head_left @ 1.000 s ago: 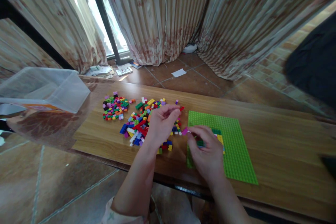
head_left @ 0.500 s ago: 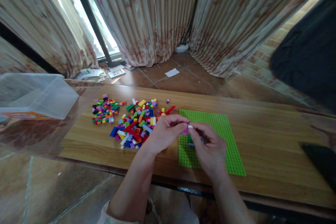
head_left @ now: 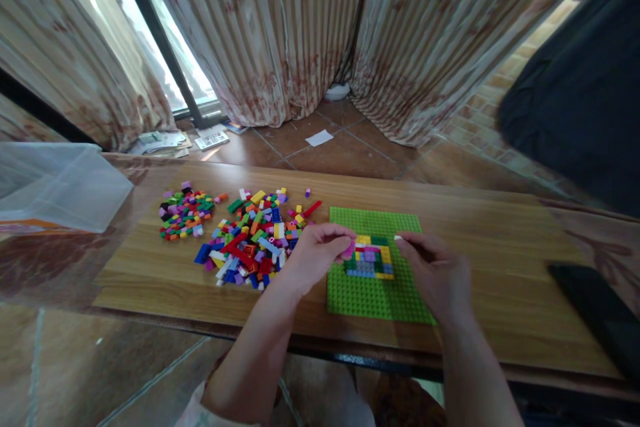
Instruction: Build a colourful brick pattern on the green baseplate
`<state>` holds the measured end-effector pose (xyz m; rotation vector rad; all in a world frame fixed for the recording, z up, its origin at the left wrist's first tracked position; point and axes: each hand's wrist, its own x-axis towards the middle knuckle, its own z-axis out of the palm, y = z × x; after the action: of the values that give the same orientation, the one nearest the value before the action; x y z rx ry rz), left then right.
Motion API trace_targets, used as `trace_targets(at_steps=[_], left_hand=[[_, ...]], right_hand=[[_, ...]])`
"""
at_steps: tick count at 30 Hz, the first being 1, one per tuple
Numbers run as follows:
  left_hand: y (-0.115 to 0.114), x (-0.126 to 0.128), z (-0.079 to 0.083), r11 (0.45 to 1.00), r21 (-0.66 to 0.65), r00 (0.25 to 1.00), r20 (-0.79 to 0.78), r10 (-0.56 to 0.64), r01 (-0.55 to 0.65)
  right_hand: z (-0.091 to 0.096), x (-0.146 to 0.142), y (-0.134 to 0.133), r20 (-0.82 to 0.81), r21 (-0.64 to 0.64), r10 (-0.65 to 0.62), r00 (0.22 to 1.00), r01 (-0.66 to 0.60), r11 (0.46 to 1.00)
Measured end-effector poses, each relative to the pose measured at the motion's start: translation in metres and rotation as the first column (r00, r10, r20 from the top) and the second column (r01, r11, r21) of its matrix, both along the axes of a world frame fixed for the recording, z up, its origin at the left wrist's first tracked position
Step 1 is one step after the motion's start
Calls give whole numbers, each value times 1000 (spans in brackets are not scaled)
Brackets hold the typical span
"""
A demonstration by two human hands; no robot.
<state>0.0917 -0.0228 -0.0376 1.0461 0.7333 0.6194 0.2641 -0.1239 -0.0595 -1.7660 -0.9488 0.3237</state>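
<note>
As 2 hands (head_left: 316, 255) (head_left: 443, 272) hover, assembled bricks (head_left: 369, 265) lie between.

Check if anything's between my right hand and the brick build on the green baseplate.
Nothing visible: only green baseplate shows between your right hand, pinching a white brick, and the brick build. Your left hand, holding a magenta brick, appears by the build's left edge.

1. Striped curtains (head_left: 280, 33) beside a window (head_left: 194, 70).
2. Papers (head_left: 163, 142) near the window; a white sheet (head_left: 319, 138) on the tiled floor (head_left: 350, 157).
3. Clear bin (head_left: 95, 193), far left.
4. Dark flat object (head_left: 593, 312), right.
5. Black bulk (head_left: 570, 100), upper right.
</note>
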Motion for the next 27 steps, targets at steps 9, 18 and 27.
trace_targets(at_steps=[9, 18, 27], left_hand=[[-2, 6, -16, 978, 150, 979, -166, -117, 142], [-2, 5, -17, 974, 165, 976, -177, -125, 155], [-1, 4, -20, 955, 223, 964, -223, -146, 196]], right_hand=[[1, -5, -4, 222, -225, 255, 941, -204, 953], [-6, -2, -1, 253, -277, 273, 928, -201, 940], [-5, -2, -1, 273, -267, 291, 917, -218, 939]])
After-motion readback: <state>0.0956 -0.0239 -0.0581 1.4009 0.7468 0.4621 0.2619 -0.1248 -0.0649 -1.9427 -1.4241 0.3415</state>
